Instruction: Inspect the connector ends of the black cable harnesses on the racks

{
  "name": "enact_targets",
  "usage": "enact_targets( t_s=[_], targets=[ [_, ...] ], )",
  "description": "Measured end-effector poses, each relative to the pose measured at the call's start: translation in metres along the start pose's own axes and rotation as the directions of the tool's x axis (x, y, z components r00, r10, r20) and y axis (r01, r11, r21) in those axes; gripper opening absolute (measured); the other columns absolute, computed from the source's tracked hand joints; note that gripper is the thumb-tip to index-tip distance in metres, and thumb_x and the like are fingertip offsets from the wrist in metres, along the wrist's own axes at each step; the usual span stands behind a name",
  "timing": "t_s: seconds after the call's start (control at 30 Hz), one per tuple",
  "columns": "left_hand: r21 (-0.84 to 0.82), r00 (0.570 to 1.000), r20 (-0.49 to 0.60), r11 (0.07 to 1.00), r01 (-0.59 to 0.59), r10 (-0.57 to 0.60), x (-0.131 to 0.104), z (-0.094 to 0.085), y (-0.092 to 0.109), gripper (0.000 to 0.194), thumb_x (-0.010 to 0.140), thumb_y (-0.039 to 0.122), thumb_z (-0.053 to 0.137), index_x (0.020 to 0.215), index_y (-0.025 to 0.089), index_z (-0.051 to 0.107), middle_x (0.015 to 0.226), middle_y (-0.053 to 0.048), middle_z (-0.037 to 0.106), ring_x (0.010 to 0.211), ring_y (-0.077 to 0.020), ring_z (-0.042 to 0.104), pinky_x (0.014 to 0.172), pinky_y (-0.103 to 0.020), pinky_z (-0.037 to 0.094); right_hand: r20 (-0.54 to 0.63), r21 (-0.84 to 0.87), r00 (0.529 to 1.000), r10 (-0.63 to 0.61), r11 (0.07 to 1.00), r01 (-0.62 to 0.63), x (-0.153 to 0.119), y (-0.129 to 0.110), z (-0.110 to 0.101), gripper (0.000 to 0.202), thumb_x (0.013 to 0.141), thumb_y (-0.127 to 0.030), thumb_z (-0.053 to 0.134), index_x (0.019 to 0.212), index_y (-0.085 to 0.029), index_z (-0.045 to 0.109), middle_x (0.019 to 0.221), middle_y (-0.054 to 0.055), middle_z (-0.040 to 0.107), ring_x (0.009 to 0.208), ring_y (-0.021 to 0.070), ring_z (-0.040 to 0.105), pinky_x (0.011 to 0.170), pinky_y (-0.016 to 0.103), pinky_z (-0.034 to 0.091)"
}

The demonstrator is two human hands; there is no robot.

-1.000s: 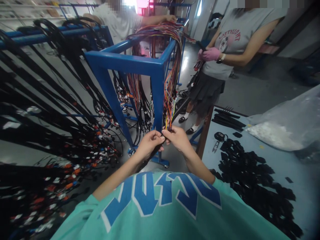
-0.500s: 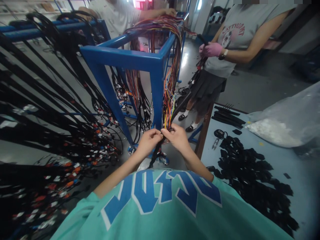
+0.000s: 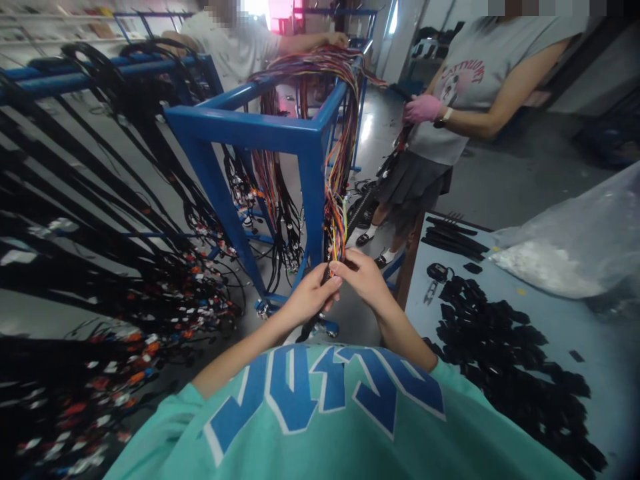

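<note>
A wire harness point(image 3: 339, 223) of orange, yellow and red wires hangs down beside the blue frame's front post. My left hand point(image 3: 315, 293) is closed around its lower, black-covered part. Just above and to the right, my right hand point(image 3: 361, 272) pinches the same bundle where the coloured wires enter the black covering. The two hands nearly touch. Fingers hide the exact spot being gripped. A black corrugated tube point(image 3: 363, 207) runs alongside the wires on the right.
The blue metal frame point(image 3: 245, 127) stands before me, wires draped over its top. Many black harnesses point(image 3: 125, 180) hang at left. A co-worker's pink-gloved hand point(image 3: 421, 109) holds a black bundle. On the table point(image 3: 505, 267) lie black pieces point(image 3: 500, 340) and a plastic bag point(image 3: 565, 247).
My left hand has shifted right and slightly down, wrapping the bundle more fully. My right hand has moved slightly right. The co-worker's gloved hands have shifted on the black bundle.
</note>
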State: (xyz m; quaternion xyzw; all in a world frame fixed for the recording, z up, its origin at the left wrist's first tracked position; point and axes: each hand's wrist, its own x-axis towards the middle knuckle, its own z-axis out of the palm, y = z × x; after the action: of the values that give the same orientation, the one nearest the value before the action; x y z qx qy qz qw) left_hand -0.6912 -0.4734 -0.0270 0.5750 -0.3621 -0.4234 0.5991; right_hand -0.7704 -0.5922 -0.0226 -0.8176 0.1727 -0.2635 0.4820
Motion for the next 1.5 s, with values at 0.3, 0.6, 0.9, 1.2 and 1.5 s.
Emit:
enact_targets(
  t_s=[0.3,0.6,0.9,1.2,1.5],
  targets=[
    [0.216,0.954,-0.297,0.976,0.029,0.037,0.002,0.018,-0.014,0.026,0.076,0.042,0.052,0.077,0.019,0.038,0.054,0.008,0.046,0.037,-0.0091,0.050,0.037,-0.020,0.038,-0.157,-0.649,0.985,-0.070,0.759,-0.050,0.048,-0.040,-0.006,0.060,0.071,-0.053,0.057,0.119,-0.017,0.049,0.099,0.013,0.062,0.089,0.0268,0.057,0.072,0.036,0.045],
    [0.328,0.920,-0.333,0.940,-0.091,0.205,-0.008,0.009,-0.027,0.025,0.082,0.043,0.045,0.081,0.018,0.047,0.060,0.003,0.054,0.052,-0.0118,0.056,0.057,-0.025,0.044,-0.226,-0.449,0.973,-0.036,0.891,-0.072,0.063,-0.036,0.008,0.043,0.077,-0.022,0.043,0.120,-0.023,0.047,0.096,0.004,0.064,0.087,0.0222,0.060,0.076,0.037,0.047],
    [0.341,0.951,-0.203,0.927,-0.156,0.234,-0.029,0.013,-0.028,0.037,0.076,0.050,0.052,0.087,0.016,0.057,0.084,-0.005,0.059,0.080,-0.0169,0.057,0.073,-0.028,0.044,-0.482,-0.132,0.835,-0.267,0.964,0.231,0.074,-0.038,0.022,0.047,0.085,-0.022,0.034,0.132,-0.023,0.030,0.087,0.003,0.054,0.078,0.0167,0.058,0.069,0.036,0.051],
    [-0.194,0.996,-0.029,0.977,-0.090,0.086,-0.024,0.005,0.020,0.055,0.062,0.042,0.071,0.103,0.018,0.043,0.071,0.002,0.058,0.046,-0.0104,0.056,0.045,-0.022,0.044,-0.408,-0.235,0.815,-0.412,0.910,0.343,0.057,-0.053,0.029,0.054,0.088,-0.023,0.028,0.140,-0.026,0.015,0.097,0.007,0.054,0.083,0.0188,0.060,0.063,0.035,0.052],
    [0.298,0.915,-0.301,0.938,-0.176,0.268,-0.040,0.022,-0.007,0.027,0.081,0.046,0.048,0.082,0.020,0.041,0.055,0.006,0.047,0.047,-0.0093,0.048,0.050,-0.022,0.038,-0.475,-0.420,0.713,-0.516,0.845,0.332,0.070,-0.055,0.023,0.057,0.087,-0.019,0.024,0.142,-0.027,0.010,0.108,0.010,0.049,0.092,0.0208,0.059,0.062,0.034,0.053]
  ],
)
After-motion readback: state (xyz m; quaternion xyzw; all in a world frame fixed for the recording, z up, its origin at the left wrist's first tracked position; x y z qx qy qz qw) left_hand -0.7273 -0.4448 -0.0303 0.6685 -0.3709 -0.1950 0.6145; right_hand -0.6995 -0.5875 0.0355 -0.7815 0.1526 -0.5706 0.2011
